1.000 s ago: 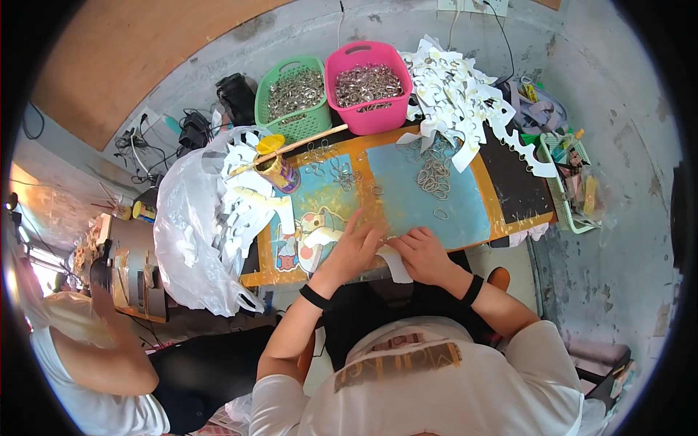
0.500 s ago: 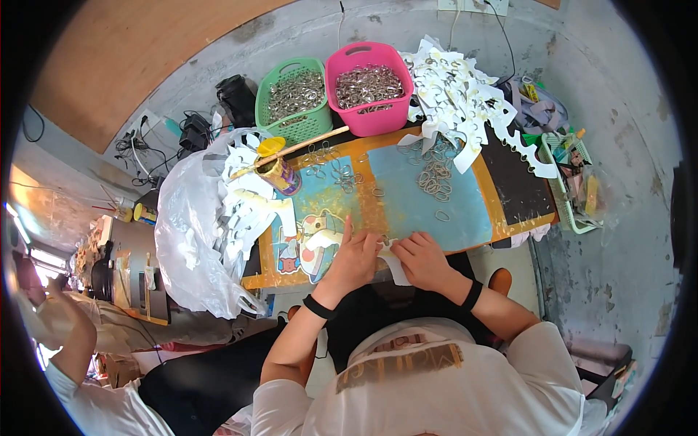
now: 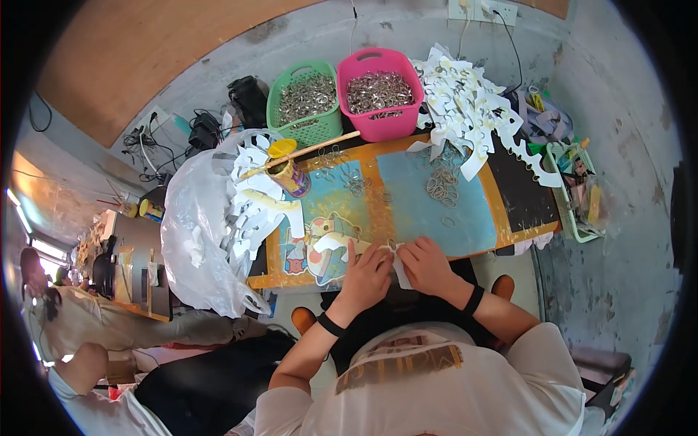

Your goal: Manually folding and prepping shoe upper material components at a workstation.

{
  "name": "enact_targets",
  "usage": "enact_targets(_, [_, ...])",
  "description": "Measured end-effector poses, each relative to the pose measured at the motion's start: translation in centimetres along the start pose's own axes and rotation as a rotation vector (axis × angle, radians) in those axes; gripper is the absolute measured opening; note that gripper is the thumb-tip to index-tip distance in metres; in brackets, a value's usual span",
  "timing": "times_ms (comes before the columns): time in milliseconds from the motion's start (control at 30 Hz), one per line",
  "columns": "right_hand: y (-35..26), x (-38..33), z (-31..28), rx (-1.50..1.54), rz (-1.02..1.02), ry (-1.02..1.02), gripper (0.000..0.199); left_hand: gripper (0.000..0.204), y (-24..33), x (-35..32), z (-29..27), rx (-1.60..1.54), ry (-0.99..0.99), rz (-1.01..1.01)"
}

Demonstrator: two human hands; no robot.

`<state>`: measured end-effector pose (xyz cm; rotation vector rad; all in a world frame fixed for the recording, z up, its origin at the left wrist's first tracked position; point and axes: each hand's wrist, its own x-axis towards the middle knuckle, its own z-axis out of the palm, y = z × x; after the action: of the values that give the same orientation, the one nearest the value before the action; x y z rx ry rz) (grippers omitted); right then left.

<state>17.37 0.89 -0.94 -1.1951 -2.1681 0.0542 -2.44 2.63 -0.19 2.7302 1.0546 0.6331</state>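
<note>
Both of my hands meet at the near edge of the table, fingertips close together. My left hand (image 3: 366, 276) is closed in a pinch at the top of a white strip (image 3: 402, 275), its thumb and fingers bent. My right hand (image 3: 425, 267) pinches the same strip from the other side, and the strip's free end hangs down between the hands. A small metal ring (image 3: 392, 244) shows at the fingertips, partly hidden. Just left of my left hand, a cartoon picture (image 3: 320, 265) lies on the blue and orange tabletop. Loose metal rings (image 3: 442, 185) are scattered beyond my hands.
Green (image 3: 320, 129) and pink baskets (image 3: 378, 129) full of metal pieces stand at the back. White cut strips are heaped at right (image 3: 465, 94) and at left beside a clear plastic bag (image 3: 193, 240). A wooden stick (image 3: 320, 151) rests across a glue-smeared tin (image 3: 292, 179). Another person sits at left.
The view has shifted slightly. My left fingers have curled in closer to the right hand around the strip. At the left, the other person's raised arm has come down.
</note>
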Motion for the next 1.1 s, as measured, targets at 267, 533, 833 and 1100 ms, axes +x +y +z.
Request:
enact_targets(267, [-0.7, -0.3, -0.3, -0.069, -0.025, -0.060, 0.026, 0.046, 0.2, -0.4, 0.2, 0.056, 0.005, -0.005])
enact_targets(533, [2.5, 1.6, -0.4, 0.631, 0.604, -0.035, 0.023, 0.044, 0.5, -0.7, 0.6, 0.040, 0.019, -0.031])
enact_targets(833, [1.5, 3.6, 0.6, 0.324, 0.268, 0.025, 0.009, 0.046, 1.4, -1.9, 1.1, 0.087, 0.106, -0.101])
enact_targets(1100, [0.7, 3.4, -1.1, 0.873, 0.617, -0.082, 0.015, 0.036, 4.0, -4.3, -0.8, -0.547, 0.709, -0.520])
